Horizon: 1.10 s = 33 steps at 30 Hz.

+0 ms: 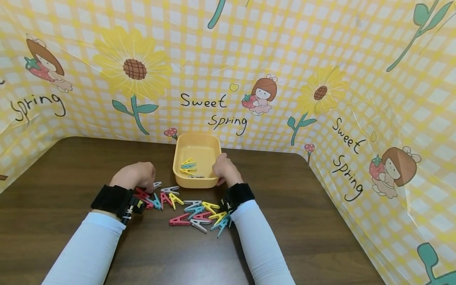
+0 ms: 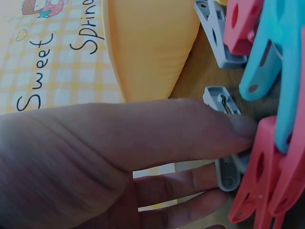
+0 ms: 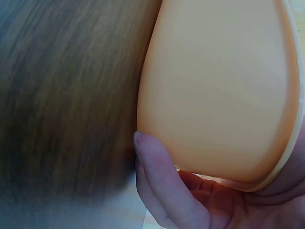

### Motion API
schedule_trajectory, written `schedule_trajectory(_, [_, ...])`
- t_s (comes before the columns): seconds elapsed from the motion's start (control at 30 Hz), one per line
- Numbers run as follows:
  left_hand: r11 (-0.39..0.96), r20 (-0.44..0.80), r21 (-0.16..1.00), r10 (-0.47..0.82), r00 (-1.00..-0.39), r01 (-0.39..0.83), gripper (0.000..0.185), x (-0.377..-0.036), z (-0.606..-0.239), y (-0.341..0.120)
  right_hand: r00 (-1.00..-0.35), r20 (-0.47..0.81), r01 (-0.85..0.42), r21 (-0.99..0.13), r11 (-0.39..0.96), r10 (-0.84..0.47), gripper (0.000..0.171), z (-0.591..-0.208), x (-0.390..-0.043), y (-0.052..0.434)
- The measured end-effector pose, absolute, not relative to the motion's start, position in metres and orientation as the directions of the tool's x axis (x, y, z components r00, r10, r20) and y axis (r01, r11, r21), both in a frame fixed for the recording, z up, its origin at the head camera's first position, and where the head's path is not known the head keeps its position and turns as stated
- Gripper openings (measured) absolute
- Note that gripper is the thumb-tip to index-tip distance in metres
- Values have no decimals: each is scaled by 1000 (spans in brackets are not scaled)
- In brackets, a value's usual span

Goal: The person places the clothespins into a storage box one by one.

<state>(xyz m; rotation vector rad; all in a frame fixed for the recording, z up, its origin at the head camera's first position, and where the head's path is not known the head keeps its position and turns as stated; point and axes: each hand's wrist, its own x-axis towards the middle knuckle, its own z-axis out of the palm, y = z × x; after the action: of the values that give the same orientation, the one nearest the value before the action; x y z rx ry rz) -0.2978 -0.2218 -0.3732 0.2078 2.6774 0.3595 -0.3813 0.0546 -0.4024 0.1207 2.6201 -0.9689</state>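
Yellow tub (image 1: 213, 144) (few clothespins (image 1: 188, 166) inside), right hand (image 1: 223, 169) gripping it, left hand (image 1: 137, 174) pinching grey clothespin (image 2: 224, 138).

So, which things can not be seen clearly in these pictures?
- Head view: left hand covers the gray clothespin it pinches.
- Head view: right hand fingers hidden behind the yellow tub.
- Right wrist view: tub contents hidden by its wall.
- Left wrist view: clothespin pile cut off at the edge.
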Motion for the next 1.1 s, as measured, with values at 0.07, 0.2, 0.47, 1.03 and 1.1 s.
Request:
schedule_trajectory(0.07, [955, -385, 279, 207, -899, 100, 7, -298, -373, -222, -938, -344, 194, -618, 762, -40, 69, -402, -381, 55])
schedule_trajectory(0.2, [954, -366, 277, 213, -906, 113, 11, -298, -372, -221, -939, -341, 190, -625, 757, -46, 69, -401, -380, 55])
schedule_trajectory(0.47, [946, -312, 300, 217, -925, 121, 9, -301, -374, -223, -940, -338, 181, -612, 770, -47, 70, -401, -380, 55])
schedule_trajectory(1.03, [938, -281, 327, 214, -935, 117, 13, -302, -375, -225, -938, -345, 193, -574, 796, -21, 66, -398, -375, 53])
schedule_trajectory(1.1, [937, -279, 329, 215, -936, 117, 14, -303, -376, -225, -937, -348, 194, -576, 794, -24, 65, -398, -376, 53])
